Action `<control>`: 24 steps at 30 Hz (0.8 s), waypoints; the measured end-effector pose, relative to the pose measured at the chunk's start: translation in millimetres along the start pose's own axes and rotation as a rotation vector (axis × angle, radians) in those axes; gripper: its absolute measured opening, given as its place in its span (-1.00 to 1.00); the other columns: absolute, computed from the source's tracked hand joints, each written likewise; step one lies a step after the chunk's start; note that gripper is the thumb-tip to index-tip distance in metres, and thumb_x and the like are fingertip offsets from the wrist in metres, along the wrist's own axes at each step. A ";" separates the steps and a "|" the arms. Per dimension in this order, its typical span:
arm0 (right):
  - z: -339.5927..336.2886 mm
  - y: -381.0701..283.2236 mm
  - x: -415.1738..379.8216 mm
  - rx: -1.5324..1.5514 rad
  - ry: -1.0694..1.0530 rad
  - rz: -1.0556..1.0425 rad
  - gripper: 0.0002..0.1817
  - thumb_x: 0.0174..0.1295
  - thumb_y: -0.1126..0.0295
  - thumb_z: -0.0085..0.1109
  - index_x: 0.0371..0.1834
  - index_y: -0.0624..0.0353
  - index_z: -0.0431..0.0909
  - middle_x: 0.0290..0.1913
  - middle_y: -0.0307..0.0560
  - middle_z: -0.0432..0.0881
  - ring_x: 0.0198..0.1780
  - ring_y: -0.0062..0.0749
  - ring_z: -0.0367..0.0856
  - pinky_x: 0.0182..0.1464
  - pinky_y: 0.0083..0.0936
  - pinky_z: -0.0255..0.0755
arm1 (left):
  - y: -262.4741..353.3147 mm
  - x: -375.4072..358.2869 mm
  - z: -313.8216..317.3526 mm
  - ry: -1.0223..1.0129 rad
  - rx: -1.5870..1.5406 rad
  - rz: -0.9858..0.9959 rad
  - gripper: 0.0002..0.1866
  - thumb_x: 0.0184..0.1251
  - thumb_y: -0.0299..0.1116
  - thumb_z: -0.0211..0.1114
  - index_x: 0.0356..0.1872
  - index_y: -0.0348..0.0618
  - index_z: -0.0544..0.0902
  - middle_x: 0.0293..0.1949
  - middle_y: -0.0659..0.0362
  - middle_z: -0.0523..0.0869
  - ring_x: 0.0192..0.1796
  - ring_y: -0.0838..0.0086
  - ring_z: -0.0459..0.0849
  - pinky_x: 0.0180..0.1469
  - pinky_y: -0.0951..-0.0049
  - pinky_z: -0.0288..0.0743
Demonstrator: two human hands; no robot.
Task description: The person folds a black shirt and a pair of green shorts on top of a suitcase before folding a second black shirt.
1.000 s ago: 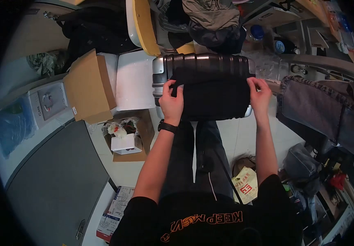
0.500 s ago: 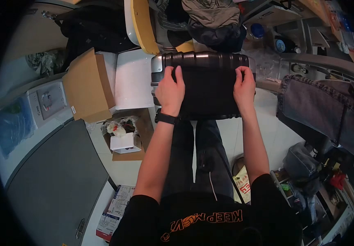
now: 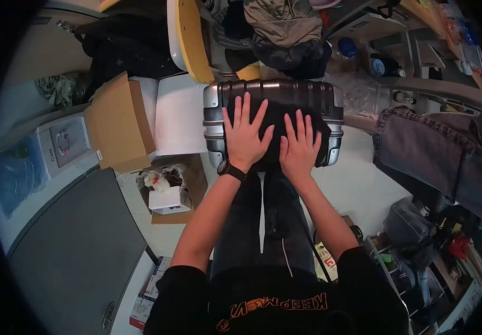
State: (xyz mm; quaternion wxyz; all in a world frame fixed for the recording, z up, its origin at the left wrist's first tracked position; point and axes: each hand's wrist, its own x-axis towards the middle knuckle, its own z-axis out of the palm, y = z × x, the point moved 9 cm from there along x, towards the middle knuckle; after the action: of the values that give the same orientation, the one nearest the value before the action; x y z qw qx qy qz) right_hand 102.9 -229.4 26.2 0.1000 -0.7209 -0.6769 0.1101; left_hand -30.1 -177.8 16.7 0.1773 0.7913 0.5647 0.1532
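A dark ribbed suitcase [image 3: 308, 92] with silver corner guards lies just beyond my knees. Over its top is spread a piece of black cloth [image 3: 279, 114], perhaps a garment; its kind is not clear. My left hand [image 3: 245, 138] rests flat on the cloth's left part with the fingers spread, a black watch on the wrist. Lower and to the right, my right hand [image 3: 299, 149] also lies flat on the cloth, fingers apart. Neither hand grips anything.
Left of the suitcase stand a white box [image 3: 180, 114] and an open cardboard box [image 3: 119, 125]. Another carton [image 3: 196, 181] holding a white box sits on the floor. A yellow-edged chair [image 3: 193, 42] and piled clothes [image 3: 285, 28] are behind; jeans [image 3: 420, 148] hang at right.
Both hands have let go of the cloth's upper corners and now lie flat on it. My right hand has moved left and down. The cloth covers less of the suitcase's right side.
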 end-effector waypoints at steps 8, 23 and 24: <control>-26.8 17.5 -26.3 0.208 -0.149 -0.239 -0.01 0.00 0.19 0.54 0.60 -0.07 0.30 0.67 -0.03 0.16 0.67 -0.04 0.10 0.61 0.07 -0.06 | -3.0 -28.6 -5.2 -0.128 -0.193 0.368 0.03 0.08 0.35 0.41 0.60 0.23 0.30 0.65 -0.07 0.11 0.69 0.04 0.07 0.56 -0.49 -0.28; -80.3 82.1 0.8 1.064 0.130 0.296 -0.41 0.43 0.44 0.24 0.47 0.20 0.23 0.23 0.02 0.50 0.24 -0.38 0.50 0.34 -0.42 0.38 | -60.8 1.9 -90.6 0.181 -0.855 -0.374 -0.70 0.45 -0.46 0.38 0.11 -0.30 0.56 -0.03 0.07 0.76 0.03 0.43 0.71 0.13 0.44 0.55; -90.0 65.6 17.3 1.119 0.133 0.326 -0.46 0.53 0.40 0.13 0.50 0.23 0.21 0.23 0.01 0.51 0.25 -0.36 0.50 0.34 -0.44 0.37 | -64.3 11.6 -95.0 0.284 -0.890 -0.393 -0.66 0.47 -0.43 0.37 0.15 -0.31 0.53 -0.06 0.07 0.75 -0.03 0.50 0.69 0.10 0.46 0.55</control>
State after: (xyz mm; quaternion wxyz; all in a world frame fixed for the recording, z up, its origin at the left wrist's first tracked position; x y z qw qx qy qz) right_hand 192.9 -215.9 92.6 0.4896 -0.6585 -0.3885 0.4192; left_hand -122.5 -137.4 72.6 0.4444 0.4889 0.6016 0.4491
